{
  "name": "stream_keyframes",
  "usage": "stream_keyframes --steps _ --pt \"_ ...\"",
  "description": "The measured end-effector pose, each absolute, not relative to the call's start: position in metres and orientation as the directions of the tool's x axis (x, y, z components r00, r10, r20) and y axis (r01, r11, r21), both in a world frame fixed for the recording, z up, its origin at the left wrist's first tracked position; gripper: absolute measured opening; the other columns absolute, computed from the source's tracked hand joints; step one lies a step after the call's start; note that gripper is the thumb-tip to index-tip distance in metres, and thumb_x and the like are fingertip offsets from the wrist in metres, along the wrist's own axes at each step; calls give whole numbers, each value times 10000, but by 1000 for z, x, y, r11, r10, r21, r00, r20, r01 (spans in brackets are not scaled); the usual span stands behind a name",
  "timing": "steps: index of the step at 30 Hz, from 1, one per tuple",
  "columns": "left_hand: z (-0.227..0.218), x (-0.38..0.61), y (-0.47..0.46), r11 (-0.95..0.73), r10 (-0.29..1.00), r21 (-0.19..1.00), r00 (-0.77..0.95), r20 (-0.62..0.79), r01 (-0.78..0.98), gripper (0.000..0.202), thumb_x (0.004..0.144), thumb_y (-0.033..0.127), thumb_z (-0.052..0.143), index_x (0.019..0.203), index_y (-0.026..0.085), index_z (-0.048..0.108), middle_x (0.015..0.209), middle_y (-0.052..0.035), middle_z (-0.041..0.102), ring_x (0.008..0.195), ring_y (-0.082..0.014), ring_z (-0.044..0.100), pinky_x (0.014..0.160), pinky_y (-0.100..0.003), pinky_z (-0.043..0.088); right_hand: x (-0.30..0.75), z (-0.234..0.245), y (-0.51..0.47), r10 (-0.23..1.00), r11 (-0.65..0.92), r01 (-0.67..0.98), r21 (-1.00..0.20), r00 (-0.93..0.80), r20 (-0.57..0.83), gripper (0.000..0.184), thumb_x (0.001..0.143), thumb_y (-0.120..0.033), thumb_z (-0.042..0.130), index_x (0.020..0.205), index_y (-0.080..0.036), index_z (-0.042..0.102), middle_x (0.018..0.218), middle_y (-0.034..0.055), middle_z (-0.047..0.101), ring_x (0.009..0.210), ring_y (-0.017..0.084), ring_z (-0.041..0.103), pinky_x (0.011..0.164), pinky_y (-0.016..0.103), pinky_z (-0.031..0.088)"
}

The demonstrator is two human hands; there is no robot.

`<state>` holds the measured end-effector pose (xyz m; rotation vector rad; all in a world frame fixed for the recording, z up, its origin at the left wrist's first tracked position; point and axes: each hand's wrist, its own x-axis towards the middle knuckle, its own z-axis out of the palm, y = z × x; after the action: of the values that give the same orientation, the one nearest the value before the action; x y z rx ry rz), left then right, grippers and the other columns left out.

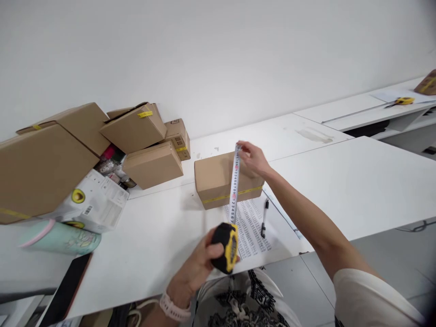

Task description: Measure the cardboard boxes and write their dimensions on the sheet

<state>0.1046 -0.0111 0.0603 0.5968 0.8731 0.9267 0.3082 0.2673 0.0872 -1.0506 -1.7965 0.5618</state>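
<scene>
Grasping the black-and-yellow tape measure [225, 249], the fingers of the left hand [200, 256] curl around its case above the near edge of the white desk [150, 254]. Its numbered strip [235, 186] runs out toward twelve o'clock, passing over a cardboard box [214, 177] on the desk, and the fingers of the right hand [254, 156] pinch the strip's tip by the box's far side. From the case, a printed sheet [247, 234] with a pen [265, 215] on it lies around two o'clock, piled boxes [153, 165] between ten and eleven, and a mint-green bottle [78, 240] near nine.
</scene>
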Motion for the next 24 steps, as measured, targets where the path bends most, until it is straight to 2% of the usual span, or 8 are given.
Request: stream_keyframes --steps 3,6,9,13,18,21,24 --pt "54 137 -12 526 838 709 430 -337 -469 582 663 368 894 1187 213 694 1074 -106 702 876 -264 722 859 -435 588 293 82 280 873 475 435 -764 -342 348 392 957 -343 514 1299 -232 670 1228 94 736 1096 266 674 1007 472 534" --pt "66 158 7 496 860 717 388 -330 -490 529 693 429 874 1122 189 678 988 -92 688 817 -244 714 845 -441 590 285 82 293 892 440 546 -714 -355 279 371 956 -342 519 1277 -256 685 1250 78 734 1100 278 669 1004 488 526" --pt "81 168 25 489 868 727 350 -351 -483 568 687 511 858 1076 165 632 925 -94 663 781 -266 718 791 -463 597 281 84 305 896 433 603 -670 -367 250 372 942 -314 517 1264 -242 688 1295 74 717 1119 274 667 1006 467 526" --pt "84 175 30 483 874 731 325 -362 -483 652 691 537 845 1168 192 565 991 -111 655 781 -287 735 730 -452 599 279 80 314 898 432 647 -628 -376 230 415 927 -306 495 1297 -248 674 1344 69 693 1137 293 668 988 471 534" --pt "74 182 22 481 874 718 335 -351 -503 688 696 540 844 1235 229 550 1065 -109 645 816 -290 745 763 -448 595 278 78 314 893 444 682 -581 -387 228 435 946 -297 465 1340 -275 647 1330 41 699 1150 304 655 1025 495 494" --pt "69 183 21 478 876 695 352 -330 -537 707 722 539 824 1287 223 540 1067 -122 647 835 -301 742 762 -446 590 275 83 309 885 460 708 -536 -413 214 434 968 -271 418 1318 -257 675 1339 70 686 1175 325 628 1019 507 479" --pt "65 183 21 476 877 678 362 -316 -560 717 750 524 806 1336 218 528 1071 -131 652 859 -308 737 771 -447 587 270 86 306 851 523 733 -436 -475 223 467 976 -219 351 1297 -217 690 1363 106 659 1207 354 579 1027 555 442"
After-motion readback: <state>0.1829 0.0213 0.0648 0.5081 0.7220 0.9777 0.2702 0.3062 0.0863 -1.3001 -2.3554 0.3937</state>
